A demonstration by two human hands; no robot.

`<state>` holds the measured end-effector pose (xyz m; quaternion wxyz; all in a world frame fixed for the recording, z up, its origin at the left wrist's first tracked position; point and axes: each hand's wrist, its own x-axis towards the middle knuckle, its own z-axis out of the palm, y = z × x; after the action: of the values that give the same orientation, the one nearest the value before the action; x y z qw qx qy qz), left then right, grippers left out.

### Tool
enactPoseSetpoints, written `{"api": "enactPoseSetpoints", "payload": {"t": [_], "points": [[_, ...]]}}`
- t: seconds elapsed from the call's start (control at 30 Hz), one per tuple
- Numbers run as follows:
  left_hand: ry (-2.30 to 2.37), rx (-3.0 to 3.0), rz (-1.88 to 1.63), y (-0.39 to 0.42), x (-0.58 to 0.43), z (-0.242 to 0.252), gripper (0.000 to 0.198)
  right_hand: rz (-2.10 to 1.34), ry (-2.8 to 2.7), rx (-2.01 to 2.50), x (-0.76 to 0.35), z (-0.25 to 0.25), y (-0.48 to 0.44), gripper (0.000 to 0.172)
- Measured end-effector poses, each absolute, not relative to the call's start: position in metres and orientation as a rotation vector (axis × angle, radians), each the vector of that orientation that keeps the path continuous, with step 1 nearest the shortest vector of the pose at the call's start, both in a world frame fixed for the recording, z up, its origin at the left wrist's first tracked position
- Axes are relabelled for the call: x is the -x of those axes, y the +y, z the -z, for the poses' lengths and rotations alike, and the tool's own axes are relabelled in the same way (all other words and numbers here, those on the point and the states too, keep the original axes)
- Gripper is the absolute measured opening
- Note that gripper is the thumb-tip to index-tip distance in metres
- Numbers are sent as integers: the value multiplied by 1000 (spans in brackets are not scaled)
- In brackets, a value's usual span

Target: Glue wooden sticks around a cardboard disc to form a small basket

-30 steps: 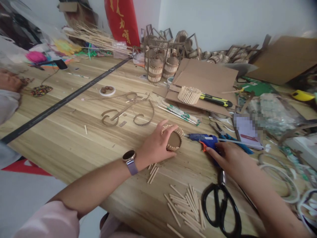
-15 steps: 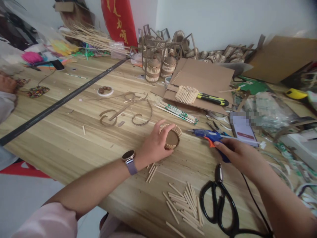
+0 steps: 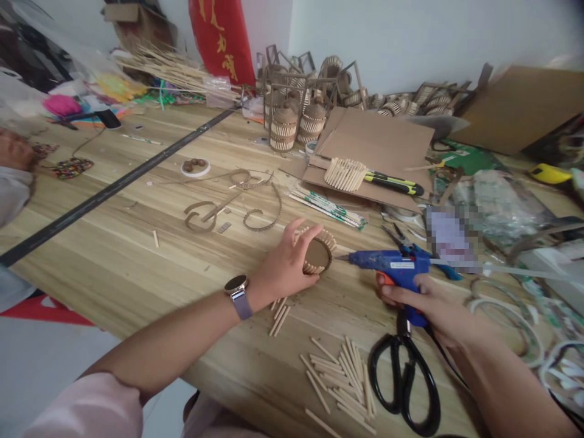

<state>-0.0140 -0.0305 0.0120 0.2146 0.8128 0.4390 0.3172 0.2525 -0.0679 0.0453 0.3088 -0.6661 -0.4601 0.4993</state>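
My left hand (image 3: 292, 255) is closed round a small round basket (image 3: 319, 254), a brown disc edged with short upright wooden sticks, on the table. In my right hand (image 3: 424, 304) is a blue hot glue gun (image 3: 390, 260) with an orange trigger and a clear glue stick out of its back. Its nozzle points left, close to the basket's right side but apart from it. Loose short sticks (image 3: 342, 377) lie nearer me, and a few more (image 3: 280, 319) lie below my left wrist. Black-handled scissors (image 3: 404, 377) lie under my right hand, their blades mostly hidden.
Cut brown strips (image 3: 205, 216) lie left of the basket. Behind it are wrapped sticks (image 3: 326, 207) and cardboard (image 3: 374, 146) bearing a stick bundle and a utility knife (image 3: 395, 181). Pliers (image 3: 401, 237) lie behind the gun. Finished small baskets (image 3: 283, 128) stand at the back. Another person's hand (image 3: 16, 149) shows far left.
My right hand has turned and brought the glue gun level, its nozzle nearer the basket. The pliers behind it now show. My left hand stays on the basket.
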Motion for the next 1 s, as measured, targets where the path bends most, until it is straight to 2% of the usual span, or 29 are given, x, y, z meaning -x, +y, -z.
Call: {"api": "enactPoseSetpoints", "payload": {"t": [0.17,0.3,0.4,0.63,1.0], "points": [[1188,-2285,-959,-28,15,-12,100,-1263,-1472,1742,-245,-49,-70,63],[1184,-2290,-962,-27,14,-11,98,-1137,-1765,1694,-242,-52,-70,66],[1183,-2278,-960,-27,14,-11,97,-1048,-1911,1647,-243,-48,-69,63],[1190,-2272,-949,-27,15,-12,97,-829,-2096,1668,-247,-37,-72,43],[1182,-2280,-955,-27,14,-13,97,-812,-2129,1610,-238,-40,-74,36]]}}
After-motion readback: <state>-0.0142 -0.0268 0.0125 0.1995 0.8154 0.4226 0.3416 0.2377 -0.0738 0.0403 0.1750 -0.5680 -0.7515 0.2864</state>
